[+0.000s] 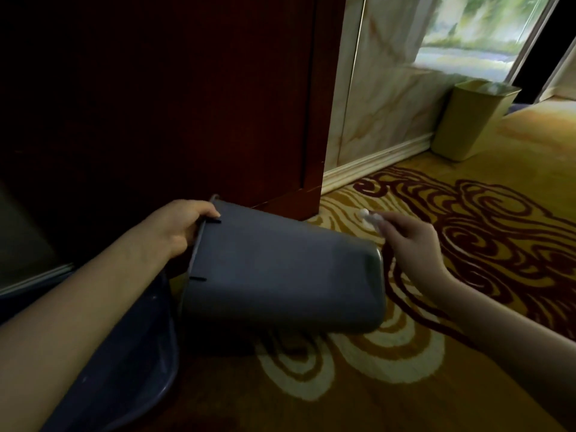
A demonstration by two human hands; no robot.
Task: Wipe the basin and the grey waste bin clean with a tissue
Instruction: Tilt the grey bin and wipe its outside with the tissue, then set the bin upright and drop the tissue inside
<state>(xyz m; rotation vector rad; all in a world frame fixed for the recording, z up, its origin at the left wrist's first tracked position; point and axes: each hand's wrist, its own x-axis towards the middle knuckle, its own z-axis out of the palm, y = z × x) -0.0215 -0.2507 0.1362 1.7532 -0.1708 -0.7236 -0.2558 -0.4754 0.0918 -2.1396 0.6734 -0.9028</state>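
The grey waste bin (280,269) is tipped on its side above the carpet, its base pointing right and its open rim to the left. My left hand (180,227) grips that rim at its upper edge. My right hand (408,241) hovers just beyond the bin's base, apart from it, pinching a small crumpled white tissue (371,218) in its fingertips. A dark blue basin (131,363) lies on the floor at the lower left, partly hidden under my left forearm and the bin's rim.
A dark red wooden door or cabinet (187,104) stands right behind the bin. A yellow-green waste bin (470,120) sits by the marble wall (383,98) at the upper right. Patterned yellow and maroon carpet (467,213) covers the floor.
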